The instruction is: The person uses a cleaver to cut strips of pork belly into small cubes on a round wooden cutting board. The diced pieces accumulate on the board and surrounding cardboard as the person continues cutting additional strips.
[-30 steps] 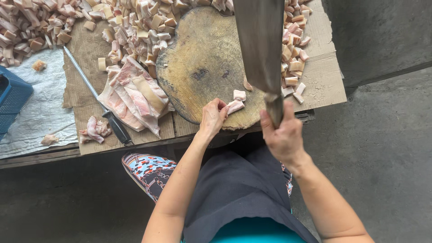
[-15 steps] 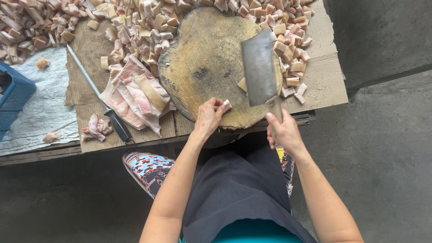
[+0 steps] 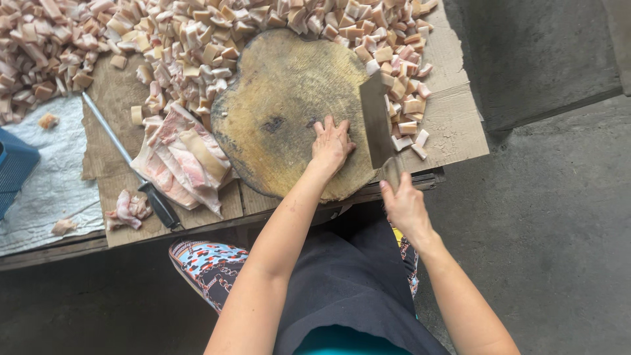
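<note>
Both bare arms reach away from the body, hands apart.

The left hand (image 3: 330, 143) lies palm-down, fingers spread and pointing far; the right hand (image 3: 405, 205), nearer and to its right, is curled closed in a grip.

Bare left hand (image 3: 330, 144) and right hand (image 3: 404, 207), sleeveless arms; dark apron (image 3: 342, 289) over teal top (image 3: 335, 342); multicoloured patterned trousers (image 3: 207, 263).

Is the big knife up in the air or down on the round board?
Down: the cleaver rests on the board beside the left hand.
</note>
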